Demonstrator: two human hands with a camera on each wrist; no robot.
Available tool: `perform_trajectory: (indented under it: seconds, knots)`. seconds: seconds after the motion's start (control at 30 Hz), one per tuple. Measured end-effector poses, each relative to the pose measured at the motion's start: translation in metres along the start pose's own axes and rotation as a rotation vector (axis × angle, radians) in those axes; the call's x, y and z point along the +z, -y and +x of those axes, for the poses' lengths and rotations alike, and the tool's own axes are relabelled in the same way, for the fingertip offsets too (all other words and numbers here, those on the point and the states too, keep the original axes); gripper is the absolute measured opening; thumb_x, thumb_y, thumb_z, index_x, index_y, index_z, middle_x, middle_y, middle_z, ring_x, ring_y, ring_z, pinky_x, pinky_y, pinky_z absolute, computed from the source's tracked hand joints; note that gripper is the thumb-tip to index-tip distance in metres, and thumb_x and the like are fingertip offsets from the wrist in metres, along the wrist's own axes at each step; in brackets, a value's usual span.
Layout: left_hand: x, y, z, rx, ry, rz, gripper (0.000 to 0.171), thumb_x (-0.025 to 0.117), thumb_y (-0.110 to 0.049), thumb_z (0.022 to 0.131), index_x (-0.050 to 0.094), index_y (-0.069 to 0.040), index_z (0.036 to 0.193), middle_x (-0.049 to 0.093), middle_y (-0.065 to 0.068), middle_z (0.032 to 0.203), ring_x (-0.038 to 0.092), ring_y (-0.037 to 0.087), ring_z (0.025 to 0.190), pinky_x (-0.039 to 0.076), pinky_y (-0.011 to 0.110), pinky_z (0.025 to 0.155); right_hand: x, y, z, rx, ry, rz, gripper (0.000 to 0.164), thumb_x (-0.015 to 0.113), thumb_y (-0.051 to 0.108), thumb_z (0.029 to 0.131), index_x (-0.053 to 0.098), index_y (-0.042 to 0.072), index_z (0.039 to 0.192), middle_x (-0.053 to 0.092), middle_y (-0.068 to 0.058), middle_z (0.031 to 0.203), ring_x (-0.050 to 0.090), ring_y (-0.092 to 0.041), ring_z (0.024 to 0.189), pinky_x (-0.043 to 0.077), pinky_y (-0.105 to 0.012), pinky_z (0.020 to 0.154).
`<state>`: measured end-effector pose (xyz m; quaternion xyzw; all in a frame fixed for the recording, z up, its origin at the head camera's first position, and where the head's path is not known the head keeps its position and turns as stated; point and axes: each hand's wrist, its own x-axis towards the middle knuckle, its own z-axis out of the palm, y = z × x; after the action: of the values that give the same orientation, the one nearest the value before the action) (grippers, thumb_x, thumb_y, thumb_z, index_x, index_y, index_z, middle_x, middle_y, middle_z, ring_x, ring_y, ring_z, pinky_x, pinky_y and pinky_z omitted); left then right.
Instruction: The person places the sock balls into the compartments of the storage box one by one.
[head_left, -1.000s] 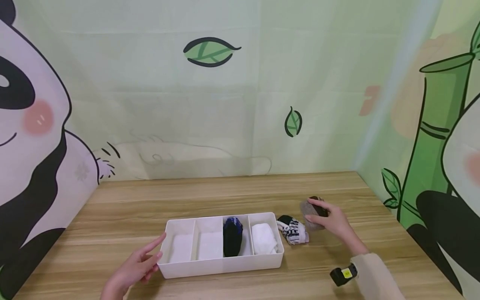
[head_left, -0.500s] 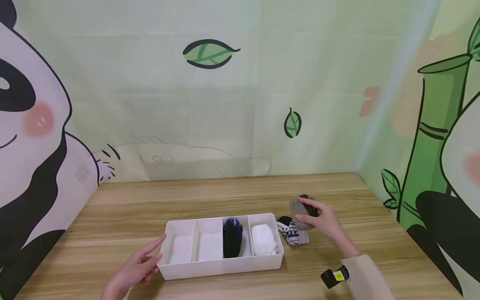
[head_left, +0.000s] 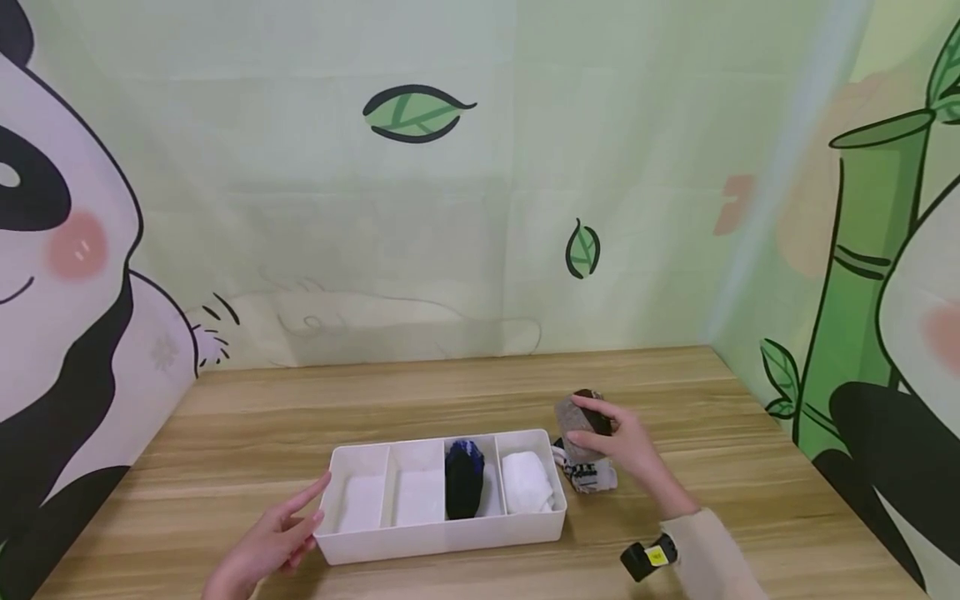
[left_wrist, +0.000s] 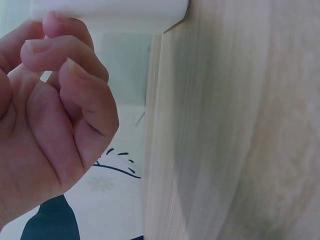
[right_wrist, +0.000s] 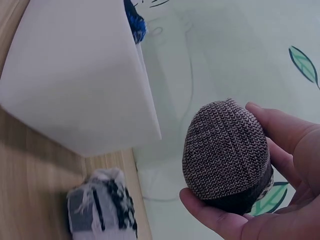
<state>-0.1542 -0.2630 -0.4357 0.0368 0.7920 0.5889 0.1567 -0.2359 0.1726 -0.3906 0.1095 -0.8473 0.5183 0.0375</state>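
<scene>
My right hand [head_left: 626, 450] pinches a balled-up pair of grey-brown knit socks [right_wrist: 225, 150] with a dark part, between thumb and fingers. It holds them up just right of a white divided box [head_left: 442, 542]. Below them, partly covered in the head view, a black-and-white patterned sock ball [right_wrist: 102, 205] lies on the table beside the box. At the box's left end is my left hand [head_left: 266, 537], index finger stretched along the wall and thumb near the front corner; the other fingers bend loosely in the left wrist view.
In the box, a black and blue sock ball [head_left: 464, 483] sits in the third compartment from the left and a white sock ball [head_left: 527, 482] in the rightmost. The wooden table [head_left: 300, 396] runs back to a printed cloth wall [head_left: 450, 250].
My right hand has carried the grey-brown socks leftward, over the patterned sock ball and closer to the box. My left hand has stayed at the box's left end.
</scene>
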Motion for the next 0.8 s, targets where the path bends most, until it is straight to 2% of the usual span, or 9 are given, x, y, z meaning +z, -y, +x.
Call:
perform_trajectory:
  seconds: [0.3, 0.53, 0.8]
  knots:
    - [0.0, 0.001, 0.001, -0.015, -0.002, 0.006, 0.057, 0.046, -0.027, 0.094, 0.017, -0.012, 0.142, 0.045, 0.002, 0.065, 0.038, 0.011, 0.051, 0.033, 0.022, 0.047, 0.013, 0.006, 0.003, -0.043, -0.004, 0.014, 0.048, 0.072, 0.013, 0.075, 0.057, 0.003, 0.119, 0.048, -0.025, 0.121, 0.049, -0.032, 0.099, 0.046, -0.034, 0.071]
    - [-0.001, 0.002, 0.001, -0.01, -0.005, 0.002, 0.058, 0.047, -0.027, 0.094, 0.017, -0.012, 0.142, 0.044, 0.002, 0.065, 0.037, 0.011, 0.051, 0.033, 0.021, 0.047, 0.024, 0.013, 0.003, -0.051, 0.042, 0.079, 0.048, 0.072, 0.012, 0.076, 0.056, 0.001, 0.12, 0.047, -0.025, 0.121, 0.05, -0.03, 0.097, 0.046, -0.031, 0.068]
    - [-0.001, 0.003, 0.001, -0.005, -0.006, 0.003, 0.058, 0.047, -0.027, 0.094, 0.018, -0.013, 0.142, 0.045, 0.002, 0.065, 0.037, 0.01, 0.051, 0.033, 0.021, 0.047, 0.036, 0.016, 0.004, -0.058, 0.053, 0.102, 0.048, 0.073, 0.014, 0.075, 0.057, 0.005, 0.119, 0.049, -0.022, 0.12, 0.051, -0.026, 0.091, 0.047, -0.03, 0.066]
